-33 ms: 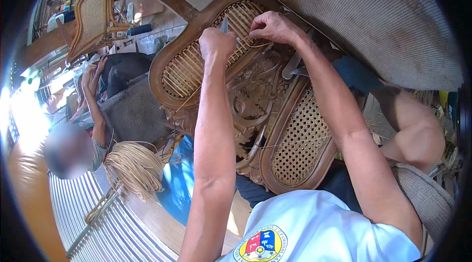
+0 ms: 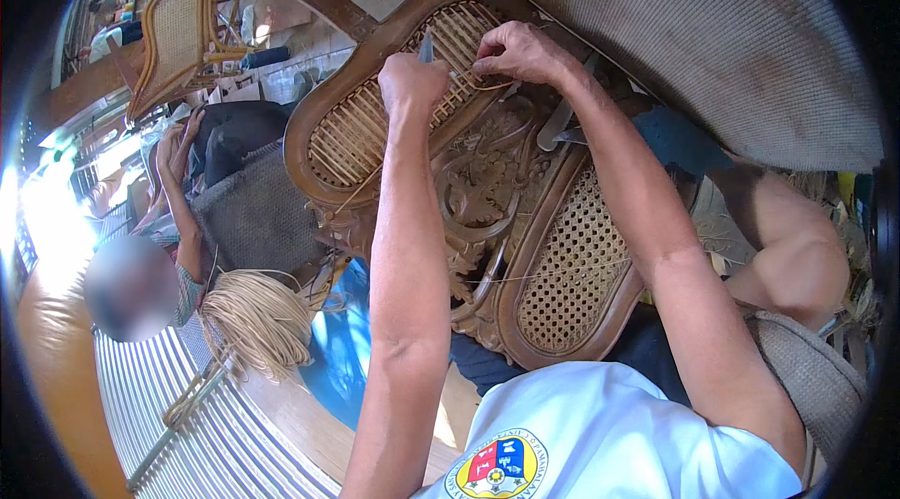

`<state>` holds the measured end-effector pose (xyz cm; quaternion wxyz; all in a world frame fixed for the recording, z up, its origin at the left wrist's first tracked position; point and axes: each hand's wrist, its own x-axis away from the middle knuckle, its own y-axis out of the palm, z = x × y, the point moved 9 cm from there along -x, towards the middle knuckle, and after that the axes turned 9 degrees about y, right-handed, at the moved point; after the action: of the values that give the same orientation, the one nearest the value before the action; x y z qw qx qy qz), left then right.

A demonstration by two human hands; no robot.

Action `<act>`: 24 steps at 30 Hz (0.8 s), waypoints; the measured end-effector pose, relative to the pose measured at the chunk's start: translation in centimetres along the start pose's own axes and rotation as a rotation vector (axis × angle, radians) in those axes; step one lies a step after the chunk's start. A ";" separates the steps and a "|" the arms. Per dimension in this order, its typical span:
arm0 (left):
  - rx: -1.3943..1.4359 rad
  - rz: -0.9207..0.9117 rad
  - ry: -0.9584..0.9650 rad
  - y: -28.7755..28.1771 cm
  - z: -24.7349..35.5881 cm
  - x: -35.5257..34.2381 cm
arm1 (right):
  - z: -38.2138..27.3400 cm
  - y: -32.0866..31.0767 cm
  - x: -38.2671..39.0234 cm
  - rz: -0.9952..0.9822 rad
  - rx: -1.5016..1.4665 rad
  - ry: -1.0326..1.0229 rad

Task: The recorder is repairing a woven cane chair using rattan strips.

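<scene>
My left hand (image 2: 411,84) is closed in a fist over the partly woven oval panel (image 2: 349,145) of a carved wooden frame (image 2: 298,115). From the top of the fist sticks a pointed grey metal blade (image 2: 427,47); its handle is hidden. Just to the right, my right hand (image 2: 525,51) has thumb and fingers pinched on a thin cane strand (image 2: 494,85). That strand curves below the fingertips near the panel's edge. Split cane strips cross the panel in rows. Nearer to me, a second oval panel (image 2: 574,274) carries finished open-hole cane weave.
A coil of cane (image 2: 255,323) lies at the left, near a co-worker's arm (image 2: 183,204). A large woven surface (image 2: 694,40) slopes across the upper right. Metal blades (image 2: 561,127) rest under my right forearm. A rattan chair (image 2: 178,30) stands at the far left.
</scene>
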<state>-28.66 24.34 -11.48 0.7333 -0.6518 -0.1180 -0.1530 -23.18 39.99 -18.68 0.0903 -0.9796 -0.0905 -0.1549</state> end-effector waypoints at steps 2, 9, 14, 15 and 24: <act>0.096 -0.013 -0.024 0.3 -0.6 0.0 | -0.2 0.1 0.0 0.048 0.102 -0.029; 0.317 -0.053 -0.058 0.5 -0.9 0.4 | -0.2 0.1 0.2 0.065 0.074 0.015; 0.240 -0.116 -0.076 0.5 -0.5 -0.2 | -0.7 0.4 0.0 0.123 0.054 -0.065; 0.238 -0.146 -0.076 0.7 -0.6 -0.5 | -0.5 0.7 -0.1 0.122 0.053 -0.066; 0.367 -0.183 -0.084 1.0 -1.2 -0.5 | -0.1 0.7 -0.2 0.155 0.011 -0.030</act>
<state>-28.78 23.33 -12.78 0.8172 -0.4998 -0.2329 -0.1677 -23.27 39.21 -18.72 0.1062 -0.9854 -0.0165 -0.1321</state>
